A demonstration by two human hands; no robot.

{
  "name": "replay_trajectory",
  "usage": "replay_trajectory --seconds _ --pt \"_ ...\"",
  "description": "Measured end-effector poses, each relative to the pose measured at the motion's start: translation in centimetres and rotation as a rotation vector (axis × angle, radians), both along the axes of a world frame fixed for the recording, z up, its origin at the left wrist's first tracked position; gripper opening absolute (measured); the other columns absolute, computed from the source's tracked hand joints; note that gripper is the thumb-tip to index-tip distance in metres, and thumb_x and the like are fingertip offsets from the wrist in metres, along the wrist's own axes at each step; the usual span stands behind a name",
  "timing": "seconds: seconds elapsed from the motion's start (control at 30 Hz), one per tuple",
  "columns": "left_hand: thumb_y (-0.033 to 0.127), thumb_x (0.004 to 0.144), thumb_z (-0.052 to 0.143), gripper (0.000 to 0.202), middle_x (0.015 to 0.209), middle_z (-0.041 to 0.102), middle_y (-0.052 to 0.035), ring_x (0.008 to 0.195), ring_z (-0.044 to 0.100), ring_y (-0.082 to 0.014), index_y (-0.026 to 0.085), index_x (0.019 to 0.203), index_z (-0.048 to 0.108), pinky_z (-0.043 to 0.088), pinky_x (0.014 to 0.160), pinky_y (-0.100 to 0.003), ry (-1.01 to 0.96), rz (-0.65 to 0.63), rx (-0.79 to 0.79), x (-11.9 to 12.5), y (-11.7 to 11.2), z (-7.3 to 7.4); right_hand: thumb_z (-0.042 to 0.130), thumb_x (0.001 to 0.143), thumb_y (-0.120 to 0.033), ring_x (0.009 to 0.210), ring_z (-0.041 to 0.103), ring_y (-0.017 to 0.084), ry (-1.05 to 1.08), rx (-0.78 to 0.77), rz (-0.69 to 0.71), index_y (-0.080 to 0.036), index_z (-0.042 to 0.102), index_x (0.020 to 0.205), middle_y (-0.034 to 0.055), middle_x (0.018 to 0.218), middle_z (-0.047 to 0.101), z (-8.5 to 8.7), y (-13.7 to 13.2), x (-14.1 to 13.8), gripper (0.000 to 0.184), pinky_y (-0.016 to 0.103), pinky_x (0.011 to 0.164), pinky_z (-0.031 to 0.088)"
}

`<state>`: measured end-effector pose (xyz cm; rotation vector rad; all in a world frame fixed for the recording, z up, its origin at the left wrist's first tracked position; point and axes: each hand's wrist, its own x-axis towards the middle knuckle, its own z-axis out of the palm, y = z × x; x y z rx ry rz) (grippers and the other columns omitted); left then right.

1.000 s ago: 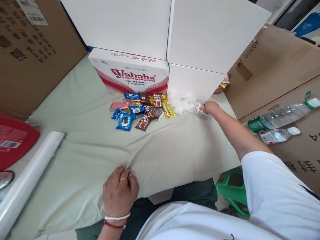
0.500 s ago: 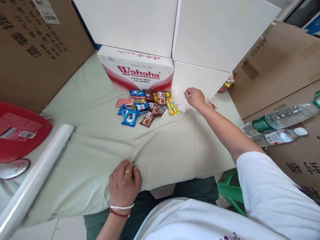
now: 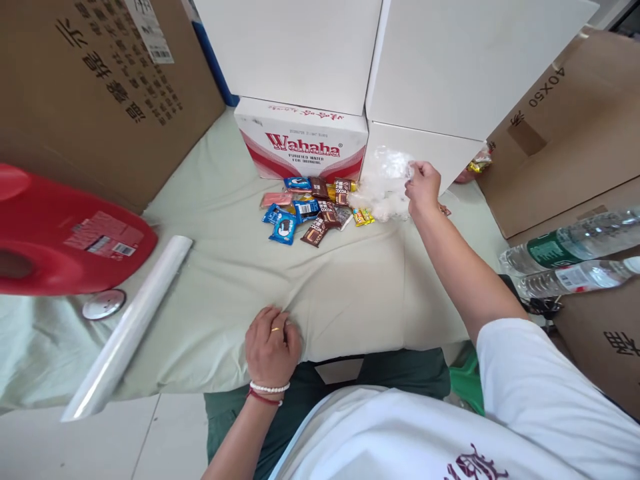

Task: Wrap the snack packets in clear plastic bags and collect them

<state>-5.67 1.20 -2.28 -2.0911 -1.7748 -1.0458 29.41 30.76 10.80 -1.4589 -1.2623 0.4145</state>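
My right hand (image 3: 424, 189) pinches a crumpled clear plastic bag (image 3: 393, 163) between thumb and fingers, lifted against the white box. Below it lies a heap of similar clear crumpled plastic (image 3: 387, 203). Just left of the heap are a small yellow-green snack packet (image 3: 363, 217) and a pile of wrapped snacks, with brown cocoa packets (image 3: 314, 233) and blue packets (image 3: 284, 228). A pink packet (image 3: 276, 200) sits at the pile's left. My left hand (image 3: 273, 343) rests palm down on the cloth near the front edge, fingers loosely bent, holding nothing.
Behind the snacks stand a Wahaha carton (image 3: 305, 150) and white boxes (image 3: 425, 60). At left are a red jug (image 3: 75, 233), a round lid (image 3: 104, 305) and a roll of clear film (image 3: 130, 327). Plastic bottles (image 3: 575, 250) and cardboard boxes (image 3: 545, 127) flank the right.
My right hand has raised a piece of clear plastic off the heap. The yellow packet beside it has shifted and looks partly covered. The view has swung left; my left hand stays resting.
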Motion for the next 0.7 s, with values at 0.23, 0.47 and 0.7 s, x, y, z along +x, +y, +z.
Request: replay_trajectory --seconds 0.23,0.47,0.7 --pt "0.029 0.094 0.059 0.015 0.093 0.07 -0.0075 0.087 0.068 -0.0198 0.018 0.098 0.068 0.055 0.083 -0.037 -0.561 0.079 -0.199 1.9 -0.6 2.1 0.07 0.083 -0.059 0.049 0.036 0.01 0.436 -0.241 0.083 -0.025 0.055 0.083 -0.0057 0.062 0.045 -4.0 -17.2 -2.7 0.037 0.022 0.043 0.029" --pt "0.066 0.085 0.068 0.047 0.077 0.067 -0.0028 0.068 0.062 -0.015 0.02 0.085 0.063 0.045 0.05 -0.022 -1.344 -0.271 -0.964 10.2 0.0 6.6 0.067 0.09 -0.058 0.064 0.062 0.019 0.366 -0.322 0.14 -0.029 0.06 0.096 -0.0007 0.075 0.066 -8.4 -28.7 -7.3 0.031 0.035 0.066 0.054" --pt "0.05 0.06 0.093 0.051 0.085 0.064 0.0006 0.081 0.061 -0.0135 0.02 0.079 0.056 0.058 0.072 -0.028 -1.695 -0.157 -0.932 12.4 1.1 5.4 0.076 0.084 -0.056 0.062 0.062 0.018 0.496 -0.432 0.308 -0.028 0.062 0.089 -0.001 0.071 0.066 -8.6 -30.9 -8.6 0.033 0.032 0.061 0.054"
